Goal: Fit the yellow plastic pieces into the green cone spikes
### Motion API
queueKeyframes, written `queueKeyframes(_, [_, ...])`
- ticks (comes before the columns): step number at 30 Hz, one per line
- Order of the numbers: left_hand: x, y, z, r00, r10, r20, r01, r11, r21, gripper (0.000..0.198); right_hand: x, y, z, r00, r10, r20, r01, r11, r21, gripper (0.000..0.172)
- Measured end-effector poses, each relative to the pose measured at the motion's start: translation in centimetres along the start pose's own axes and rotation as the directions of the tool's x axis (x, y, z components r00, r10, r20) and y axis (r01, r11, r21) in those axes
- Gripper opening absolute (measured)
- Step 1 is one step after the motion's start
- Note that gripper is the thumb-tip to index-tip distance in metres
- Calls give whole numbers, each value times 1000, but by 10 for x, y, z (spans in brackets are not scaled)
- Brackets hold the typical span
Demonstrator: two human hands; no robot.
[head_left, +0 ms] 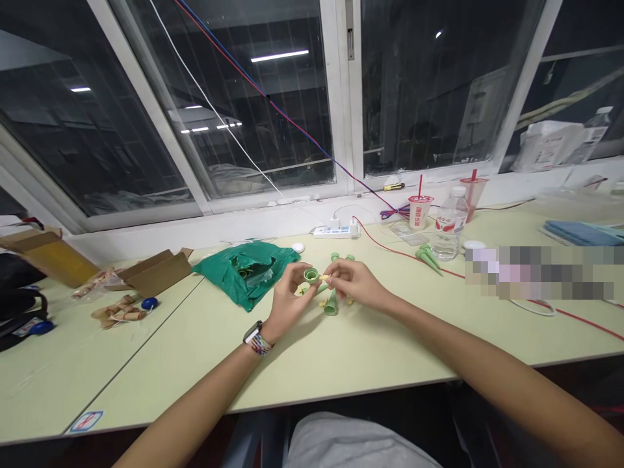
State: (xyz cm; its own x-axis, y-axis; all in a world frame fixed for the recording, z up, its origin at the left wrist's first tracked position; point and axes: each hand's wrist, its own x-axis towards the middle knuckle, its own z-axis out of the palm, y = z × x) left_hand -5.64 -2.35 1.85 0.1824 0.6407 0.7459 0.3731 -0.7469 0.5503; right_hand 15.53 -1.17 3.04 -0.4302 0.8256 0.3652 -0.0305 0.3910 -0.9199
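Observation:
My left hand (288,300) is closed around a hollow green plastic cup-shaped piece (311,276), its round opening facing up toward me. From the right, my right hand (359,283) pinches a small yellow piece (324,278) against the side of the green one. Just below and behind the hands, more green pieces lie on the table, among them a green tube-like piece (331,307) with small yellow bits beside it. The fingers partly hide these parts. A watch with a woven band (260,341) is on my left wrist.
A torn green plastic bag (244,270) lies left of my hands. Beyond it are a cardboard box (158,273) and wooden pieces (121,313). Behind stands a power strip (336,231); a red cable runs right. Green cone pieces (429,259), a water bottle (448,227) and drink cups (418,211) stand right.

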Motion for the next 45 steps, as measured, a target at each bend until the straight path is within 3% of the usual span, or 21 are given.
queueKeyframes(5, [-3, -1, 2, 999, 42, 32, -44, 998, 42, 30, -1, 2, -1, 998, 42, 42, -37, 993, -114, 45])
queueKeyframes(9, [-2, 3, 6, 995, -92, 42, 95, 992, -83, 34, -4, 2, -2, 995, -97, 37, 103, 962, -254, 31])
queueKeyframes(11, [-2, 3, 7, 989, -136, 55, 143, 981, -134, 36, -4, 5, -1, 987, -151, 47, 158, 941, -299, 34])
queueKeyframes(13, [-3, 1, 5, 994, -96, 42, 99, 992, -83, 35, -3, 9, 3, 996, -72, 50, 81, 973, -217, 44])
queueKeyframes(16, [-5, -1, -1, 997, 66, 29, -68, 993, 93, 29, -1, 13, 8, 985, 133, 108, -131, 991, -32, 53])
queueKeyframes(17, [-5, 0, -3, 995, 94, 28, -97, 988, 120, 28, -2, 12, 8, 986, 132, 106, -129, 991, -30, 53])
queueKeyframes(19, [-2, 4, -4, 998, 56, 20, -57, 996, 75, 30, -5, 8, 8, 999, -7, 45, 14, 988, -156, 46])
queueKeyframes(21, [2, 10, -2, 997, -65, 52, 68, 997, -47, 33, -9, 3, 7, 980, -200, 9, 190, 917, -350, 36])
queueKeyframes(23, [5, 14, 0, 979, -168, 119, 183, 975, -128, 33, -10, 1, 6, 958, -286, 25, 265, 850, -455, 31])
queueKeyframes(24, [5, 15, 1, 973, -189, 129, 206, 969, -134, 32, -10, 1, 7, 962, -271, 29, 255, 859, -444, 33])
queueKeyframes(26, [4, 13, 0, 986, -145, 85, 151, 986, -68, 31, -6, 5, 9, 991, -128, 26, 130, 948, -291, 41])
queueKeyframes(28, [1, 8, -2, 998, 13, 59, -16, 998, 53, 29, -2, 9, 13, 993, 91, 77, -86, 994, -65, 48])
queueKeyframes(30, [0, 6, -6, 981, 152, 118, -168, 976, 137, 26, -1, 11, 14, 976, 188, 110, -192, 981, 24, 51])
queueKeyframes(32, [0, 7, -7, 982, 147, 122, -163, 977, 139, 27, -4, 10, 12, 997, 61, 40, -56, 991, -118, 49])
queueKeyframes(35, [2, 13, -4, 994, -52, 101, 54, 998, -20, 31, -11, 5, 7, 963, -267, 16, 244, 853, -460, 37])
queueKeyframes(37, [3, 15, -1, 979, -148, 137, 165, 979, -121, 32, -13, 4, 6, 948, -316, 44, 292, 802, -521, 34])
queueKeyframes(39, [1, 13, 0, 985, -138, 107, 149, 983, -109, 33, -11, 5, 8, 973, -231, 24, 221, 887, -406, 40])
queueKeyframes(41, [-1, 8, -1, 998, -28, 48, 28, 1000, 3, 33, -8, 6, 12, 997, -58, 59, 66, 987, -149, 48])
queueKeyframes(43, [-3, 3, -4, 995, 90, 45, -95, 989, 117, 31, -5, 7, 16, 983, 85, 161, -98, 992, 74, 53])
queueKeyframes(45, [-2, 2, -7, 993, 112, 47, -117, 984, 132, 30, -5, 5, 16, 978, 104, 178, -122, 988, 91, 54])
